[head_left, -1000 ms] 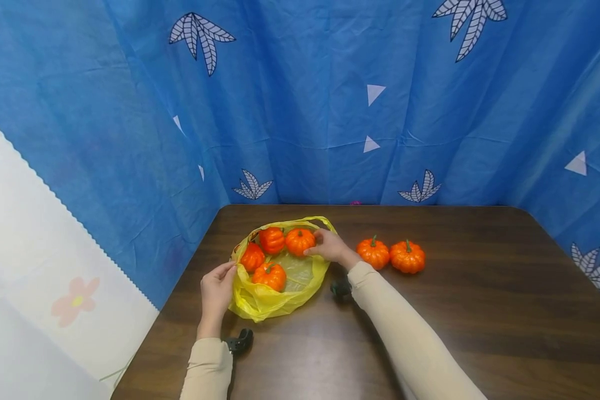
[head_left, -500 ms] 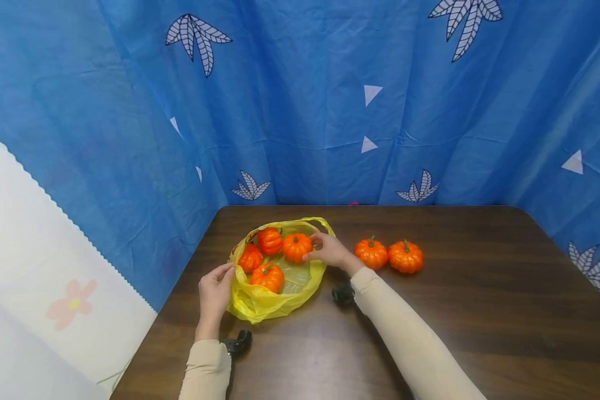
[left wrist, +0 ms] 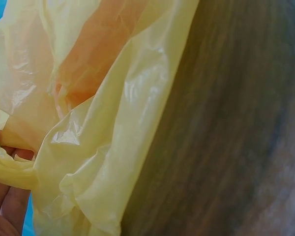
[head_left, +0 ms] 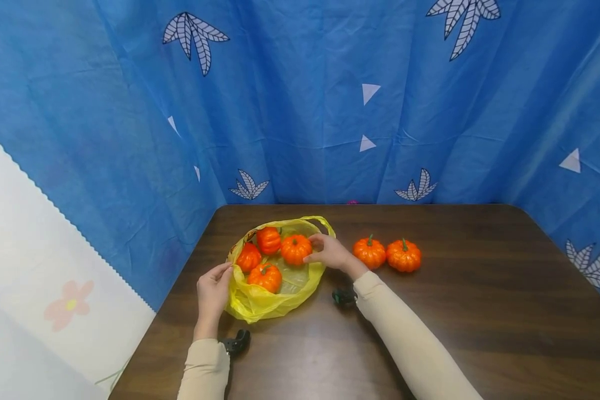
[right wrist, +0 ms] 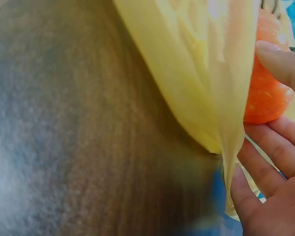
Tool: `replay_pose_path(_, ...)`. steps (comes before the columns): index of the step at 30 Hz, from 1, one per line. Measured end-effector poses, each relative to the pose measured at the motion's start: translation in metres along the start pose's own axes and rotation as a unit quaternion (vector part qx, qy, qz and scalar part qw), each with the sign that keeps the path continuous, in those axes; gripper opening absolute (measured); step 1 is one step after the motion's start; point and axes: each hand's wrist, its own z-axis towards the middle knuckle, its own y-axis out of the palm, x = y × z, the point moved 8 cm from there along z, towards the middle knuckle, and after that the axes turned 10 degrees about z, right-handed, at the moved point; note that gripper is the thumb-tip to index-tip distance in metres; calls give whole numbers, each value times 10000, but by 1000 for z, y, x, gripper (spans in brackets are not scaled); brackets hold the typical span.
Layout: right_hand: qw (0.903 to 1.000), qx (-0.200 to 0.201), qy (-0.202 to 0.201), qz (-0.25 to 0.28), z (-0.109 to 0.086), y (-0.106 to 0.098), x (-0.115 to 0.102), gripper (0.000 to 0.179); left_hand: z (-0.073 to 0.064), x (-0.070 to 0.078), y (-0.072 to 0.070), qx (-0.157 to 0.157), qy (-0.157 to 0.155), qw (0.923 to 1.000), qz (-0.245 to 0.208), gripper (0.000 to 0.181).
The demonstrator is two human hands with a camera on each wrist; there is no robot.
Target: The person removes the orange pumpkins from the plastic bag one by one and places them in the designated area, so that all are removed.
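A yellow plastic bag lies with its mouth spread at the left of the table. My left hand pinches its left rim; in the left wrist view, fingers show behind a loop of the bag. Inside the bag is an orange pumpkin, which my right hand holds from the right side. The right wrist view has the thumb against that pumpkin and fingers under it, partly behind the yellow plastic. Several other orange pumpkins, one of them a pumpkin near the front, sit in the bag.
Two more orange pumpkins, a left one and a right one, stand side by side right of the bag. Dark wrist devices, one a left device, are on both arms. A blue curtain hangs behind the brown table.
The right hand and the pumpkin it holds have come slightly lower and nearer within the bag. The left hand keeps its hold on the rim. The head view has shifted a little.
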Motion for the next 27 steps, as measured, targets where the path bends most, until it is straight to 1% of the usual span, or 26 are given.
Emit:
replay_pose_path(4, 9999, 22, -54, 111, -5, -3, -3, 67, 0, 3, -1, 46, 63, 10000, 20, 24)
replay_pose_path(12, 9978, -212, -120, 622, -16, -1, -10, 66, -2, 1, -2, 101, 61, 9999, 62, 24)
replay_pose_path(21, 9952, -347, -389, 829, -27, 4, -19, 66, -3, 0, -2, 146, 73, 9998, 62, 23)
replay_pose_path(27, 9939, -262, -634, 869, -37, 0, -25, 64, -1, 0, -1, 60, -15, 10000, 31, 25)
